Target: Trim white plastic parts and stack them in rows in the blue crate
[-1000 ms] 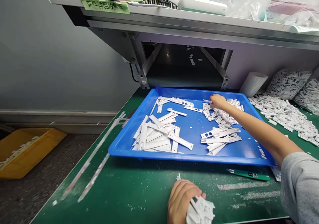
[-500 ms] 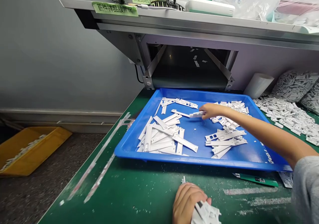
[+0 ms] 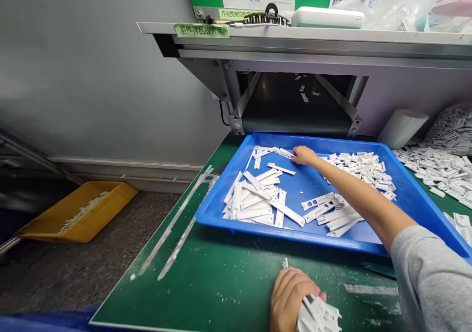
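Note:
My left hand (image 3: 294, 295), low on the table, is wrapped around a bunch of white plastic parts (image 3: 320, 315); a thin white tip pokes out above the fingers. Towards the back of a blue tray (image 3: 283, 232), my right hand (image 3: 304, 155) has its fingers closed at the end of a white plastic strip (image 3: 283, 153). The fingertips are partly hidden. Other long white strips (image 3: 254, 199) lie heaped at the tray's left front. More strips, some with holes (image 3: 317, 201), lie right of centre, and small white parts (image 3: 363, 167) are piled at the back right.
Behind the tray is a dark conveyor belt (image 3: 295, 118) under a metal shelf (image 3: 313, 42). A white roll (image 3: 402, 128) and loose white parts (image 3: 440, 169) lie to the right. A yellow bin (image 3: 83, 219) sits on the floor at left. A green-handled tool (image 3: 379, 269) is near the tray.
My right hand has let go of the strip it held and reached to another at the back. One more holed strip lies in the right-hand pile. The view has swung left.

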`<state>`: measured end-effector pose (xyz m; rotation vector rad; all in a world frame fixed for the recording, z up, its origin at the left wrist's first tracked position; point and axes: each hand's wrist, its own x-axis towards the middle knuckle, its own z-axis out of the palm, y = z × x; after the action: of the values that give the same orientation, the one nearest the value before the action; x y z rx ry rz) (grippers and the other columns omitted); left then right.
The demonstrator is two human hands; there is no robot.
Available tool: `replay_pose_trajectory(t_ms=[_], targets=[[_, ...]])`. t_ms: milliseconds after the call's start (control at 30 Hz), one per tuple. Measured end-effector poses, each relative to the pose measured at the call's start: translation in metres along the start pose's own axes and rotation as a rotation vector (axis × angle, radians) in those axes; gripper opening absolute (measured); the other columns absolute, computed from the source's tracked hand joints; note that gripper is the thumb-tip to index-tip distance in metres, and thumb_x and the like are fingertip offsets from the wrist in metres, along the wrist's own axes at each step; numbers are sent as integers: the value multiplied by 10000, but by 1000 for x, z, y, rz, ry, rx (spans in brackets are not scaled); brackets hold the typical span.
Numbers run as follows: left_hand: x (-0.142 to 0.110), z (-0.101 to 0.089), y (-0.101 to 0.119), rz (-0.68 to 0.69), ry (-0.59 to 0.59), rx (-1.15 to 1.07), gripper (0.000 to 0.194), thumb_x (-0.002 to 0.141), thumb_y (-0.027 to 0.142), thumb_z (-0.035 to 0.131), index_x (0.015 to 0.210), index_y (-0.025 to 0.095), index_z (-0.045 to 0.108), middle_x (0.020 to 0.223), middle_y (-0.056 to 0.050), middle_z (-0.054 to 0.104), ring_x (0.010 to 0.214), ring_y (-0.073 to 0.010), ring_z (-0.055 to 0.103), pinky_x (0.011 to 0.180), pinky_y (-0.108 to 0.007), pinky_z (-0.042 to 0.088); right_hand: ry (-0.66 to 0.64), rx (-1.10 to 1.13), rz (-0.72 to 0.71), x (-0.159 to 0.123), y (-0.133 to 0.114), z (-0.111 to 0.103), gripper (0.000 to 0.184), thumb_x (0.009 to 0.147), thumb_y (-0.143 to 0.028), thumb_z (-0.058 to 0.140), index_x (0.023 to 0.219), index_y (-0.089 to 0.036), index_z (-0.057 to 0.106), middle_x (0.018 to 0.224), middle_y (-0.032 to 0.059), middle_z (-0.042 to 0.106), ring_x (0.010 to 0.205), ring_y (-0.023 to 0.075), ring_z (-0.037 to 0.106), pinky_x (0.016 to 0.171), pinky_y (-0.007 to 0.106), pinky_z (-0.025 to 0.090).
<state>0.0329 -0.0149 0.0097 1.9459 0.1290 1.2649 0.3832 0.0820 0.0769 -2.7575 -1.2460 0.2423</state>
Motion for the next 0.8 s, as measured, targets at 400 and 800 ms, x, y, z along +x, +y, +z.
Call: replay_pose_trajectory(t_ms=[400,800], targets=[[3,-5,2,31,-76,32,154,854,98,568,767,212,511,628,14,597,588,-141,555,680,-329,488,-220,164,-213,-23,13,-10,198,777,-295,749,922,-171,695,982,48,723,839,168,646,660,214,427],[11,-8,3,18,-132,10,115,864,127,633,813,206,567,676,13,632,650,-146,590,753,-341,472,-262,75,-348,-123,109,-64,350,790,-256,713,1137,-217,681,1314,72,595,1208,251,537,1001,351,418]])
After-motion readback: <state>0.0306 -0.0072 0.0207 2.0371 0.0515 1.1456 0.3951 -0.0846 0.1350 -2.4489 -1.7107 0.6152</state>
